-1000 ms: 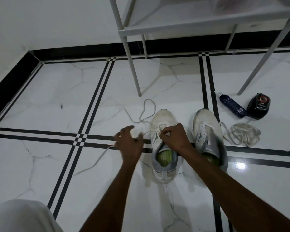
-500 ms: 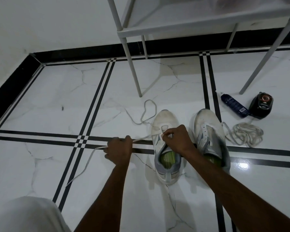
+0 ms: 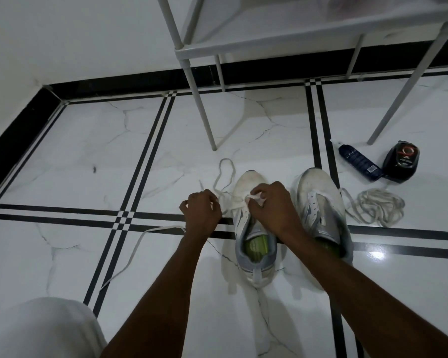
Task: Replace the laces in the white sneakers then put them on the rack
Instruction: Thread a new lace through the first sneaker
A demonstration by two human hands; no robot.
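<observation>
At the centre of the frame the worn white sneaker with a green insole (image 3: 254, 228) stands on the white marble floor with black stripes (image 3: 88, 156), its unlaced mate (image 3: 321, 210) just to its right. The left hand (image 3: 201, 215) is curled around the flat white lace (image 3: 140, 244), whose free tail trails off toward the lower left. The right hand (image 3: 272, 202) pinches the lace's other part at the front eyelets, fingers bent tight. A loose coil of old greyish laces (image 3: 375, 208) lies at right, near a dark blue bottle (image 3: 360, 161) and a black round-topped container (image 3: 401, 161). The grey metal rack (image 3: 308, 34) fills the top right. A hard sideways pull could leave the two lace ends uneven or drag the light shoe across the slick floor; twisting the flat lace would probably jam it in an eyelet.
</observation>
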